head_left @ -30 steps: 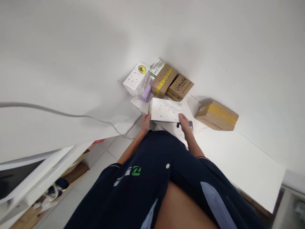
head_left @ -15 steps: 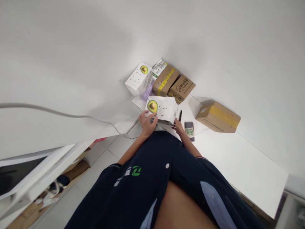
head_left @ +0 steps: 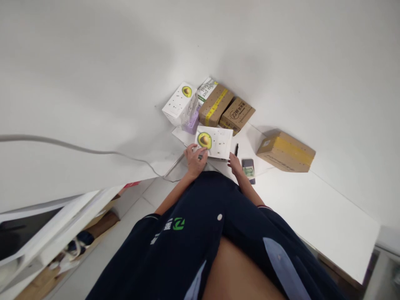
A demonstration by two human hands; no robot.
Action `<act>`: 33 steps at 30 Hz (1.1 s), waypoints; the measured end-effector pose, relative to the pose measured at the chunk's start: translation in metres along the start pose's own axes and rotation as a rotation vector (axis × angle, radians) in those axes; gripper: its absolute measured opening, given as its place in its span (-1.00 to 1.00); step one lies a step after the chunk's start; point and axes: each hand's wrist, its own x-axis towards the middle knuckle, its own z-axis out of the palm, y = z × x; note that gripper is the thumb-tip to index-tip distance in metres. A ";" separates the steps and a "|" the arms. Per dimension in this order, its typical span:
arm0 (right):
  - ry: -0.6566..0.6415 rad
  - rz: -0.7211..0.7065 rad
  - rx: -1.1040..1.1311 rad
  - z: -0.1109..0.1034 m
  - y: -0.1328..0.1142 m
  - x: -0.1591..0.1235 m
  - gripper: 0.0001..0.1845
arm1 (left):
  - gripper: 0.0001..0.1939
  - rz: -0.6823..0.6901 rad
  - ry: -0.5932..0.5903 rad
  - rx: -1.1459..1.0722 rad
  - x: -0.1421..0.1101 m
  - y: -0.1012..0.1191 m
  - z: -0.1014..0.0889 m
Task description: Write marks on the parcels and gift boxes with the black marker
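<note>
A white box with an avocado picture (head_left: 220, 142) is between my two hands at the near edge of the white table. My left hand (head_left: 196, 160) grips its left near corner, fingers bent over the edge. At the right near corner, my right hand (head_left: 235, 164) holds the box with its fingertips. The side of the box that faces me is mostly hidden by my hands and its own top. A black pen (head_left: 236, 150) lies just right of the box, and a phone (head_left: 248, 170) with a green banknote on it lies beside my right hand.
Behind stand another white avocado box (head_left: 180, 103), a purple box (head_left: 191, 123), a taped brown carton (head_left: 216, 105) and a second brown carton (head_left: 238, 113), all near the wall. Another carton (head_left: 286, 152) stands to the right on the white table (head_left: 325, 216). A cable (head_left: 93, 148) crosses at left.
The avocado box has tipped and turned slightly between my hands, so its right side face no longer shows. Both hands keep their places at its corners.
</note>
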 end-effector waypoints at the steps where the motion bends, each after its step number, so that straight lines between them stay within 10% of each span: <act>1: 0.021 0.027 0.016 -0.001 -0.004 -0.001 -0.42 | -0.76 -0.018 0.007 -0.015 0.001 -0.001 0.001; 6: -0.002 0.082 0.097 -0.008 -0.024 -0.003 -0.24 | -0.29 -0.262 0.023 -0.211 0.010 -0.008 0.002; 12: -0.056 -0.020 0.073 -0.015 -0.043 -0.012 -0.31 | -0.55 -0.529 -0.003 -0.432 0.020 -0.019 -0.002; 33: -0.057 -0.232 0.211 -0.017 -0.034 -0.010 -0.40 | -0.58 -0.447 0.047 -0.590 0.002 -0.029 0.003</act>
